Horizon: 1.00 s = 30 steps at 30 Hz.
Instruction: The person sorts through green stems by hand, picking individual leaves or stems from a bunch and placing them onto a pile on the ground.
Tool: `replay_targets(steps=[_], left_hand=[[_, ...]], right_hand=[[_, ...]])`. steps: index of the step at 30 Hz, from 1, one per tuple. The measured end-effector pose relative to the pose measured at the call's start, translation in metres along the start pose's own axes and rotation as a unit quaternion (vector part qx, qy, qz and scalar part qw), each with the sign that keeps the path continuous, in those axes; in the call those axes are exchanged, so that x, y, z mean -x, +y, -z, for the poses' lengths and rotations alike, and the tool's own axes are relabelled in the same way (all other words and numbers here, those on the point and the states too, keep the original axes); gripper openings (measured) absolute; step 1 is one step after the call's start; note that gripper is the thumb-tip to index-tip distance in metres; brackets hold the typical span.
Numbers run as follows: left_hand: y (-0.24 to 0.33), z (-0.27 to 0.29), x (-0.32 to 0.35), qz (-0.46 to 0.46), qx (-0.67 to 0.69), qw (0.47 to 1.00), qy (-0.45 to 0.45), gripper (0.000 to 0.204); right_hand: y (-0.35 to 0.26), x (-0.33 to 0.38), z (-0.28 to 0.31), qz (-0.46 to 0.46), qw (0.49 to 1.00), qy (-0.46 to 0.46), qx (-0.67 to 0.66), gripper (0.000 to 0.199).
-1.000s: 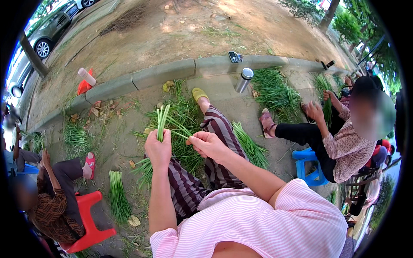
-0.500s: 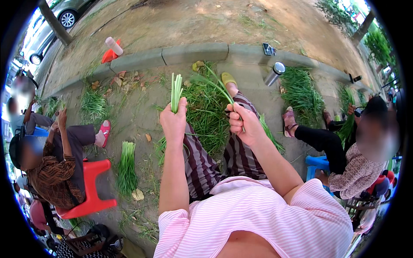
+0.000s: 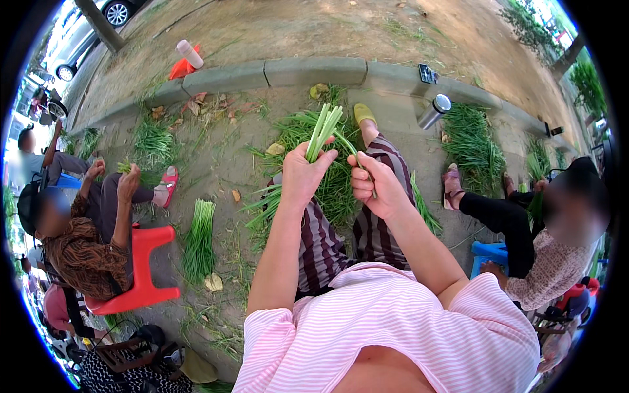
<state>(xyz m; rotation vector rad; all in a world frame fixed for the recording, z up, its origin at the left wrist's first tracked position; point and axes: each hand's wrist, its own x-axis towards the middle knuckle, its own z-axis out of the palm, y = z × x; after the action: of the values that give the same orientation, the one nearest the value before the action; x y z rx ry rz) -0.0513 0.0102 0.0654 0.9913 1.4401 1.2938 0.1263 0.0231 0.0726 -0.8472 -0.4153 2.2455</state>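
Note:
My left hand point(image 3: 305, 173) is closed around a small upright bundle of pale-ended green stalks point(image 3: 323, 131), which look like garlic chives. Close beside it, my right hand point(image 3: 381, 187) pinches a thin green stalk point(image 3: 345, 141) between thumb and fingers. The stalk's upper end reaches the bundle, and its lower end sticks out below my fingers. A loose heap of green stalks point(image 3: 337, 196) lies on the ground beyond and between my striped trouser legs. More cut stalks point(image 3: 265, 203) show by my left knee, partly behind my forearm.
A neat stalk bundle point(image 3: 198, 245) lies left, near a red stool point(image 3: 147, 262) with a seated person. Another person sits right on a blue stool point(image 3: 488, 255), by a green pile point(image 3: 473, 141). A steel tumbler point(image 3: 434, 111) and phone point(image 3: 427, 73) are near the stone curb point(image 3: 314, 71).
My hands have come together: the left has moved right with its bundle, bringing it against the stalk in my right hand. The view has shifted slightly.

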Motion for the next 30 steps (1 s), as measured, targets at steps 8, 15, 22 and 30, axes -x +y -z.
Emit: replay_targets(steps=[8,15,22,30], left_hand=[[-0.006,-0.001,-0.003,0.017,0.037,0.999,-0.01,0.023],[-0.009,-0.003,-0.004,-0.011,0.014,1.0,-0.016,0.016],[-0.001,-0.004,0.003,-0.144,-0.227,0.963,0.028,0.011],[-0.004,-0.017,0.006,-0.159,-0.308,0.93,0.12,0.013]], right_hand=[[0.0,0.002,-0.009,-0.008,0.998,-0.01,0.054,0.024],[0.001,-0.002,-0.005,-0.037,0.999,-0.014,0.027,0.023],[0.005,-0.006,-0.002,-0.021,0.999,0.005,0.035,0.022],[0.015,-0.004,-0.005,0.014,0.994,0.002,0.104,0.024]])
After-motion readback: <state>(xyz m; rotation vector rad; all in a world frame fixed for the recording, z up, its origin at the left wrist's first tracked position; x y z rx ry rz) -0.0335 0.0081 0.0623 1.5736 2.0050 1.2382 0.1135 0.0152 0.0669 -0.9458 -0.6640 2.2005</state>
